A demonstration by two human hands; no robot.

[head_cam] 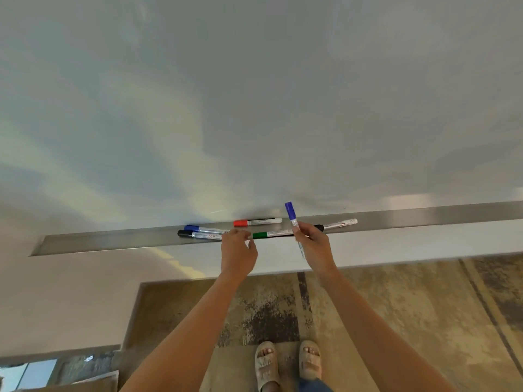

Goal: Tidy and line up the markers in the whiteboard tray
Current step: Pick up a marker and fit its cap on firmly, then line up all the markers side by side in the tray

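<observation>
**Both arms up, hands working side by side**

Both bare forearms reach up from the bottom edge, the left one leaning toward 1 o'clock, the right one toward 11. The left hand point(239, 247) has its fingers curled in, thumb and fingertips pinched together at the top. The right hand point(311, 240) sits at its 3 o'clock, just beside it, fingers curled round a marker point(293, 222) that points to 12 o'clock.

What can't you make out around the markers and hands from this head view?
- Green marker: right end hidden behind the right hand.
- Blue and black markers on the left: right ends hidden by the left hand.
- Black-capped marker at right: cap partly hidden by the right hand.
- Marker labels: too small to read.
- Left hand fingertips: blurred, contact with the green marker unclear.
</observation>
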